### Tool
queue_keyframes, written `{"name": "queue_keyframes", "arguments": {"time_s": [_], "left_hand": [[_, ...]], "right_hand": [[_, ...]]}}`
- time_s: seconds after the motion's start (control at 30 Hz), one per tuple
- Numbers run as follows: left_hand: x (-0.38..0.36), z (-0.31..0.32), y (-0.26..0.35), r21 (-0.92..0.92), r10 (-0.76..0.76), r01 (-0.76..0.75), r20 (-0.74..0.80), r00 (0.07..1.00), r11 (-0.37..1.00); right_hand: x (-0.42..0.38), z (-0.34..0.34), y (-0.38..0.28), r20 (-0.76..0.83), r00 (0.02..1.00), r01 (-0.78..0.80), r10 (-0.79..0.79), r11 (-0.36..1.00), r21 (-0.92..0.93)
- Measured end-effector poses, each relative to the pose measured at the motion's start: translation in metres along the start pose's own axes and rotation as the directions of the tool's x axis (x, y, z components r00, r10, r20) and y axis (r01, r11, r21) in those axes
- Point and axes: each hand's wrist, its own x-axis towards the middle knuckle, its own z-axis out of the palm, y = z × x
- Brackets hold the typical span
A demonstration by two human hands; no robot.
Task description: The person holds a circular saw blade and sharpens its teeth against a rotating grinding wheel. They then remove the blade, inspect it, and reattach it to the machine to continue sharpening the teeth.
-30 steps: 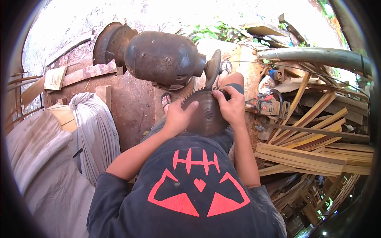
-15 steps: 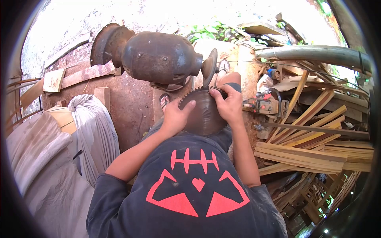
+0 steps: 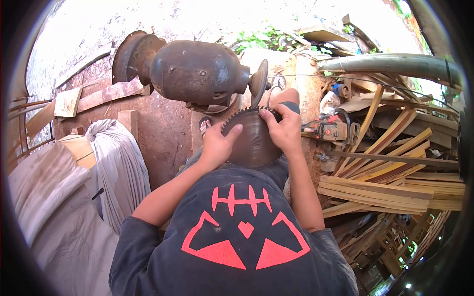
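though toothed, blade (image 3: 253, 140) between hands (image 3: 217, 146) (image 3: 286, 130)

A rough woodworking workshop: heavy motor grinder (image 3: 195, 71), toothed saw blade (image 3: 253, 140), chainsaw (image 3: 333, 129), piles of wooden strips (image 3: 375, 193).

Round dark toothed metal saw blade (image 3: 254, 140): 1
Rusty brown barrel-shaped metal motor (image 3: 197, 69): 1
Thin round greyish disc (image 3: 258, 85): 1
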Motion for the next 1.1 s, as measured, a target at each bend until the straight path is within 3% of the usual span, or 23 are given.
{"name": "queue_keyframes", "arguments": {"time_s": [0.23,0.33,0.43,0.53,0.63,0.67,0.8,0.93,1.1], "left_hand": [[-0.002,-0.002,-0.016,-0.301,0.049,-0.033,0.046,0.998,0.953],[-0.004,-0.001,-0.018,-0.500,-0.041,0.073,0.074,0.996,0.863],[-0.005,-0.003,-0.021,-0.529,-0.059,0.116,0.122,0.991,0.841],[-0.005,-0.005,-0.016,-0.494,-0.085,0.156,0.162,0.983,0.855],[-0.001,-0.012,-0.023,-0.288,-0.154,0.197,0.165,0.974,0.937],[0.002,-0.013,-0.029,-0.265,-0.138,0.186,0.190,0.972,0.946],[0.009,-0.015,-0.038,-0.227,-0.104,0.175,0.294,0.950,0.958],[0.010,-0.005,-0.048,-0.195,-0.032,0.086,0.266,0.963,0.977],[0.010,-0.011,-0.046,-0.149,-0.031,0.093,0.375,0.927,0.984]], "right_hand": [[0.001,-0.006,0.001,0.121,0.988,-0.092,0.095,0.995,-0.033],[-0.005,-0.009,0.013,0.151,0.971,-0.186,0.188,0.982,-0.024],[-0.021,-0.008,0.008,0.047,0.993,-0.106,0.105,0.994,0.018],[-0.034,-0.006,0.006,-0.003,0.998,-0.065,0.065,0.998,-0.014],[-0.047,-0.010,-0.020,-0.051,0.999,-0.027,0.018,0.982,-0.189],[-0.050,-0.013,-0.035,-0.020,0.997,-0.080,0.077,0.966,-0.247],[-0.063,-0.011,-0.051,-0.048,0.996,0.057,-0.074,0.954,-0.294],[-0.070,-0.012,-0.062,-0.034,0.992,0.104,-0.121,0.939,-0.328],[-0.078,-0.020,-0.077,0.005,0.991,0.130,-0.136,0.932,-0.338]]}}
